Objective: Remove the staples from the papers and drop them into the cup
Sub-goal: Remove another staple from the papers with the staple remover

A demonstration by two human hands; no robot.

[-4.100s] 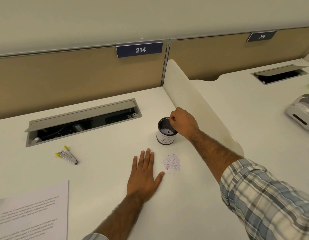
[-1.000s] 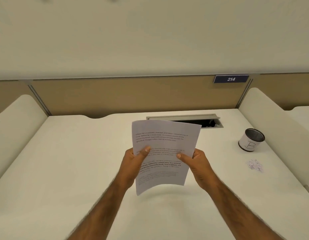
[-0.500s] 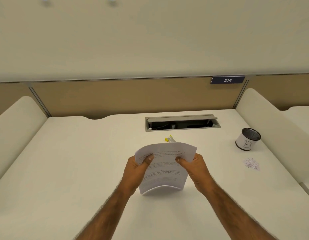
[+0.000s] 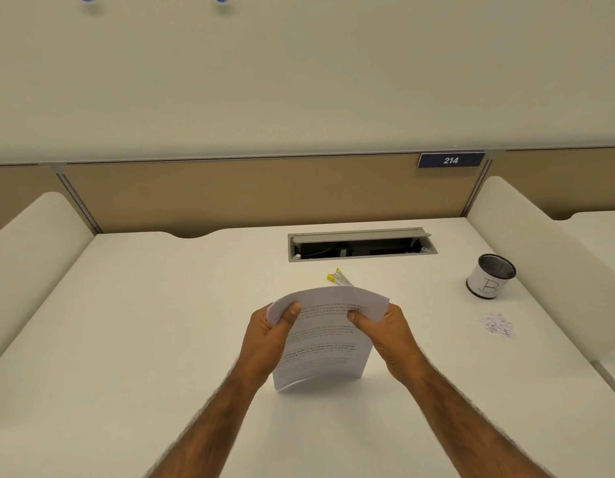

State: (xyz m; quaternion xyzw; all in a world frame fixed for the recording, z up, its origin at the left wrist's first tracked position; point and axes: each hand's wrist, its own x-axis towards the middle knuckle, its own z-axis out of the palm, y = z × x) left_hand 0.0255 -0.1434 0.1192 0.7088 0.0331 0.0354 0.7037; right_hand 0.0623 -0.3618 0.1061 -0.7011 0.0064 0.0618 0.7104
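Lowered since a second ago, the papers (image 4: 328, 353) now stand close over the desk (image 4: 161, 322) with their top edge bowed forward, and both hands have shifted up to the upper corners. The left hand (image 4: 264, 334) pinches the upper left corner, thumb on the printed face and fingers hidden behind the sheets. The right hand (image 4: 385, 334) pinches the upper right corner the same way. The sheets curve between them, printed side toward the camera, and whether the bottom edge touches the desk cannot be told. No staple can be made out on them. Just behind the bowed top edge lies a staple remover (image 4: 338, 279) with yellow tips, partly hidden by the sheets. Farther back an open cable hatch (image 4: 361, 244) is set into the desk. Well to the right stands the mesh cup (image 4: 490, 277), marked with a B, and a small pile of staples (image 4: 498, 326) lies on the desk near it.
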